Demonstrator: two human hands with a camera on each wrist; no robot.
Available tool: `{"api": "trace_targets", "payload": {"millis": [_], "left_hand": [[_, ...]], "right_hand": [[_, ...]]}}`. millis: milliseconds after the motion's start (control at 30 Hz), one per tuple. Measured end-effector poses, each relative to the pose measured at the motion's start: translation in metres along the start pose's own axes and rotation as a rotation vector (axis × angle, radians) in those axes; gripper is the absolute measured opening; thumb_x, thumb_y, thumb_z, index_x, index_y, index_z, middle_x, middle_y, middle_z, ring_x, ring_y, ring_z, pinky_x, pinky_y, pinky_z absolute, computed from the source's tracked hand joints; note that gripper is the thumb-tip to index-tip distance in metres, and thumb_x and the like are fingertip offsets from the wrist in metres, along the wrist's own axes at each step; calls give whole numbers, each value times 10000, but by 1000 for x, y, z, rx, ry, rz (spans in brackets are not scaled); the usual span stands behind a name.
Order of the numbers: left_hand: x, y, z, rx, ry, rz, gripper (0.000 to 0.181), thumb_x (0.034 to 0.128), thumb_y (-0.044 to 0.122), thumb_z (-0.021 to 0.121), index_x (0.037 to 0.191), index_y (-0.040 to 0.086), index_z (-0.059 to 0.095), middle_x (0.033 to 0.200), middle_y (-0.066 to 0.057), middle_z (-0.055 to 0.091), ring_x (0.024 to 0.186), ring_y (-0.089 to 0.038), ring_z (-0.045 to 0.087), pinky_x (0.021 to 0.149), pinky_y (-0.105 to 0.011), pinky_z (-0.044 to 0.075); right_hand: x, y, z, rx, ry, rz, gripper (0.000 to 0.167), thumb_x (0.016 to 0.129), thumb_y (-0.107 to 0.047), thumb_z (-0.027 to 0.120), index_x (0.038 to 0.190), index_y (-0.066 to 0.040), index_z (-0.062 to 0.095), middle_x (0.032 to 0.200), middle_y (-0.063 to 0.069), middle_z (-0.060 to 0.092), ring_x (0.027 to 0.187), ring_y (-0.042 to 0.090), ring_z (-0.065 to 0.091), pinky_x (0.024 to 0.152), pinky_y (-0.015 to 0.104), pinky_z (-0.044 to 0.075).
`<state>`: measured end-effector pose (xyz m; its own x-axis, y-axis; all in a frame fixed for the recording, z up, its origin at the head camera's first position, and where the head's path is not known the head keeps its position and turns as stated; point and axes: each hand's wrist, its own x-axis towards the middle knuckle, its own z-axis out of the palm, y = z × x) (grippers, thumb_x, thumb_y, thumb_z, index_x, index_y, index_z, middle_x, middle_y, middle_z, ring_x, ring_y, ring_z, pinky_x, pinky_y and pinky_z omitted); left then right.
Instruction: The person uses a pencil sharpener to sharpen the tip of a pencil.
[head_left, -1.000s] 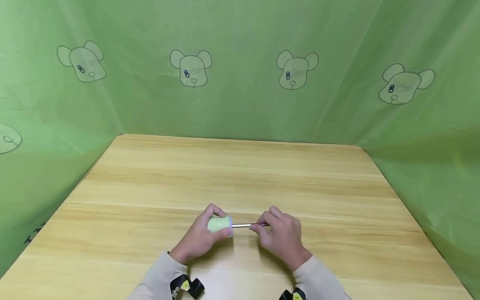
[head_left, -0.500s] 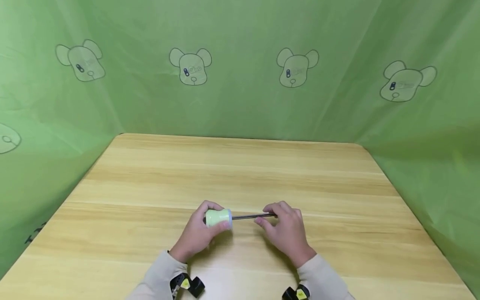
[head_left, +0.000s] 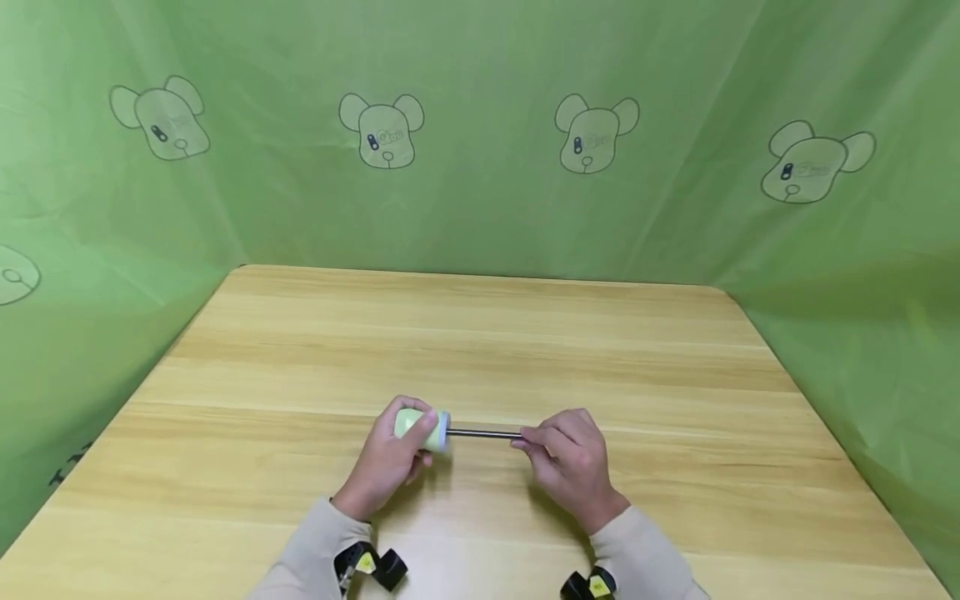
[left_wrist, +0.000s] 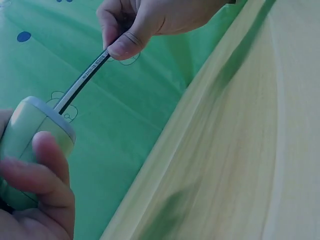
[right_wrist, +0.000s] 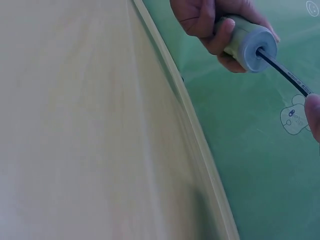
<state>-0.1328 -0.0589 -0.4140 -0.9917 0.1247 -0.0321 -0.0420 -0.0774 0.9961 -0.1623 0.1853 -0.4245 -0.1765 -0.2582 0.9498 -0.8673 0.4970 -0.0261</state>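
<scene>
My left hand [head_left: 381, 463] wraps its fingers round a small light-green pencil sharpener [head_left: 406, 418] with a pale blue end, held above the table. A dark striped pencil [head_left: 483, 433] has one end in the hole of that blue end. My right hand [head_left: 574, 460] pinches the pencil by its other end, between thumb and fingertips. In the left wrist view, small lettering runs along the pencil [left_wrist: 82, 81], too blurred to read. From the right wrist view, the round blue face of the sharpener [right_wrist: 251, 47] is visible with the pencil entering it. The pencil's inserted tip is hidden.
Both hands are over the near middle of a wooden table [head_left: 480, 350]. A green curtain [head_left: 480, 217] with bear-head prints surrounds its back and sides. Black wrist cameras [head_left: 390, 570] sit at both cuffs.
The sharpener and left hand have shifted slightly left, with the left thumb now across the sharpener's top. My right fingers have changed their hold on the pencil, with fingertips now closer together.
</scene>
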Motion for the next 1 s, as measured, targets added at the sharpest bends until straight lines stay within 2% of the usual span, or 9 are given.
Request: {"api": "trace_targets", "payload": {"millis": [133,233,400,467,533,667,733,867,1000], "left_hand": [[1,-3,0,-7,-56,38,277,958,144,611,1132,1,450,810,-144,541,547,-160,500,415,-211,403],[2,-5,-1,5,-100,105,296,934,84,631,1131,-10,431,945,-162,543,597,-159,511,467,-212,445],[2,-10,-3,168,-164,275,266,870,30,690,1040,19,486,1232,-178,492,854,-244,560,638,-272,538],[2,-11,-2,221,-160,316,257,857,34,705,1018,37,505,1242,-186,502,918,-272,559,675,-299,553],[3,-12,-1,210,-136,308,248,862,37,701,1023,30,512,1235,-195,507,896,-271,564,661,-307,556],[3,-10,1,104,-35,204,252,874,38,684,1067,2,526,1144,-185,540,696,-211,555,545,-262,520],[3,-8,3,51,5,159,249,887,49,674,1083,-6,531,1040,-182,557,609,-188,530,500,-243,493],[4,-5,4,-22,53,117,229,920,78,645,1088,-20,525,838,-153,558,563,-183,518,452,-229,460],[4,-3,5,-92,48,98,222,945,85,612,1084,-47,500,809,-133,558,576,-165,524,436,-215,445]], "right_hand": [[-3,-3,-2,45,-58,109,320,908,-287,692,719,-29,686,663,18,563,519,122,487,464,166,389],[-2,-8,-8,113,-164,285,197,825,-178,781,740,-29,683,686,28,591,523,99,488,445,146,394],[13,-13,-19,360,-462,1039,145,805,-40,768,705,-19,666,692,12,624,589,107,481,517,211,399],[17,-13,-20,352,-501,1210,154,828,-40,746,700,-20,665,685,7,625,605,129,481,537,231,395],[16,-14,-18,274,-488,1127,136,819,-56,767,716,-37,682,697,3,616,625,134,497,557,245,424],[8,-15,-12,-13,-393,692,146,730,-128,855,779,-85,725,751,-19,619,697,144,575,633,318,460],[4,-15,-10,-106,-326,519,200,715,-178,864,817,-72,729,781,-1,605,731,164,579,644,354,448],[2,-12,-6,-125,-207,300,287,848,-344,747,829,-60,713,799,33,568,702,193,547,614,346,415],[4,-9,-2,-117,-89,144,387,917,-421,643,755,-73,692,766,34,536,629,179,491,570,291,339]]}}
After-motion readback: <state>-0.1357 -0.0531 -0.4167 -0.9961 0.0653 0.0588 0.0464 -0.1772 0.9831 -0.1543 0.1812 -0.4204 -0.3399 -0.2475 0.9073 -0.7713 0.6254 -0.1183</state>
